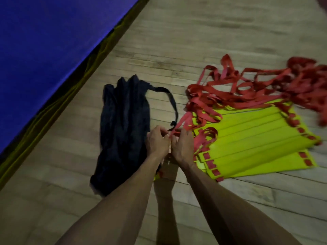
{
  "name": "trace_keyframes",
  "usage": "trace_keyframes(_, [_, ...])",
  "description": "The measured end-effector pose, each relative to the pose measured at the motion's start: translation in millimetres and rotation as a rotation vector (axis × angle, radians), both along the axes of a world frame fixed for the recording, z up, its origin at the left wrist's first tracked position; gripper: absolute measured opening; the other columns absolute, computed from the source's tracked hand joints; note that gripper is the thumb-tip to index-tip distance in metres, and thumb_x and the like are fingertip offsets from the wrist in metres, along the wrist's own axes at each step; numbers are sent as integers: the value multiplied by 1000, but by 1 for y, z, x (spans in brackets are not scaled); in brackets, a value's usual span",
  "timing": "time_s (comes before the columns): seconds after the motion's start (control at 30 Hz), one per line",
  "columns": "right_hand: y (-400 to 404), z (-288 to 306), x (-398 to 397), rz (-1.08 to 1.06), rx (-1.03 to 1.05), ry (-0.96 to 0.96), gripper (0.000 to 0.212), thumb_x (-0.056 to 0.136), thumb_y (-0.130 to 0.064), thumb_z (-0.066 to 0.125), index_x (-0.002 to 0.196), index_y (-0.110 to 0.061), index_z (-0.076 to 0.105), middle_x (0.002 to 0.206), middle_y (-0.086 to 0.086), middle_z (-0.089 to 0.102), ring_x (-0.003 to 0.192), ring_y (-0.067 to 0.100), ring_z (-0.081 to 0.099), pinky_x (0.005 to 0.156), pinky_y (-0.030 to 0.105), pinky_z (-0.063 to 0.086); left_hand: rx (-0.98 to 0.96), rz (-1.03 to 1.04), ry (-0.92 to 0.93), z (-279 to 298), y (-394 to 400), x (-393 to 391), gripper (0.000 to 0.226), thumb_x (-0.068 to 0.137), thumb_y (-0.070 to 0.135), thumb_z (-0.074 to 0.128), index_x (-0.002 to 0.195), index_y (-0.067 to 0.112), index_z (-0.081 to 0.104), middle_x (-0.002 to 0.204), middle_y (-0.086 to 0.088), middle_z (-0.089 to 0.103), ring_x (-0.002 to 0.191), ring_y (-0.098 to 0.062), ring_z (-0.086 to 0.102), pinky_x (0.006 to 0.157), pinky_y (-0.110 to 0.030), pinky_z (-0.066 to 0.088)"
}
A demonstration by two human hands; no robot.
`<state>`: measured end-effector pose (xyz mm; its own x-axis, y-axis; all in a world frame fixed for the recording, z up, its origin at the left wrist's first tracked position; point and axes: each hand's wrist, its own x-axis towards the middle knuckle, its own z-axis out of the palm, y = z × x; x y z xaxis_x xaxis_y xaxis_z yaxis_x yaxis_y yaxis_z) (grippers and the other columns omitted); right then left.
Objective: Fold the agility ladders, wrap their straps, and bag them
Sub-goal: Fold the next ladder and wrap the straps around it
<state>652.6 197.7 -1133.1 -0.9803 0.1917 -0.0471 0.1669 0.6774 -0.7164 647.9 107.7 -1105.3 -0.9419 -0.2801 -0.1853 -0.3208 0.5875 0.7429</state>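
Observation:
An agility ladder lies on the wooden floor at the right, its yellow-green rungs (251,138) stacked loosely side by side. Its red straps (256,89) spread in a tangle beyond and to the right of the rungs. A black drawstring bag (123,128) lies flat to the left, its cord (174,103) curling toward the ladder. My left hand (156,142) and my right hand (182,145) meet between bag and rungs, both pinching a red strap end that runs up from the fingers to the tangle.
A thick blue mat (44,50) with a dark, yellow-lined edge fills the upper left. Bare wooden floor (194,32) stretches beyond the ladder. A small yellow and red piece (157,176) shows under my left forearm.

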Motion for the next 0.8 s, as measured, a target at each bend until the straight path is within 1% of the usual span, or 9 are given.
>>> trace_keyframes(0.1, [58,-9,3,-138,4,-62,26,92,-20,54,110,-5,64,110,19,60,105,38,55,89,47,45,30,-178,-39,-11,51,2,11,89,12,66,87,23,69,97,2,71,96,-17,64,86,-31,51])
trace_keyframes(0.17, [97,-19,10,-173,37,-136,28,87,-21,53,108,-11,68,108,15,64,103,35,61,87,47,51,21,-393,-85,-25,88,5,7,88,12,68,90,15,74,95,-1,74,93,-18,66,84,-35,53])
trace_keyframes(0.27, [147,-32,28,-224,49,-219,26,86,-10,56,107,-15,71,110,13,65,105,32,61,87,45,52,-87,-670,-170,-42,136,16,18,85,10,64,99,12,75,101,-8,74,100,-27,67,83,-40,53])
trace_keyframes(0.37, [184,-37,47,-302,17,-224,21,86,-7,58,101,-14,71,108,14,64,102,31,61,83,39,49,-243,-839,-187,-57,168,30,33,84,10,63,117,15,66,119,-10,62,114,-30,57,89,-40,49])
trace_keyframes(0.47, [204,-38,58,-386,-25,-194,13,88,-5,61,99,-10,66,104,13,59,97,30,58,71,31,36,-412,-939,-165,-67,182,39,37,88,13,62,123,17,55,124,-8,49,119,-31,48,88,-46,48])
trace_keyframes(0.6, [209,-36,62,-585,-121,-159,18,90,-5,62,107,-5,57,112,15,52,104,33,52,72,28,28,-545,-1064,-146,-69,191,39,22,94,20,59,114,12,54,121,-14,52,113,-38,53,82,-45,45])
trace_keyframes(0.67, [211,-34,63,-701,-179,-154,28,91,-11,66,113,-2,51,121,18,49,113,35,49,79,33,32,-515,-1057,-173,-66,194,37,9,94,19,58,100,14,56,115,-16,59,109,-40,58,77,-44,45])
trace_keyframes(0.73, [213,-32,63,-783,-255,-154,45,91,-20,71,121,-1,44,129,21,46,118,39,46,81,36,33,-427,-1064,-215,-61,195,34,6,89,21,57,87,18,53,106,-18,65,102,-38,62,74,-44,49])
trace_keyframes(0.8, [217,-30,63,-839,-332,-182,60,90,-29,73,130,0,38,136,24,43,122,42,46,85,41,37,-321,-1124,-267,-54,193,34,3,83,20,52,84,18,51,102,-20,66,96,-36,62,75,-45,49])
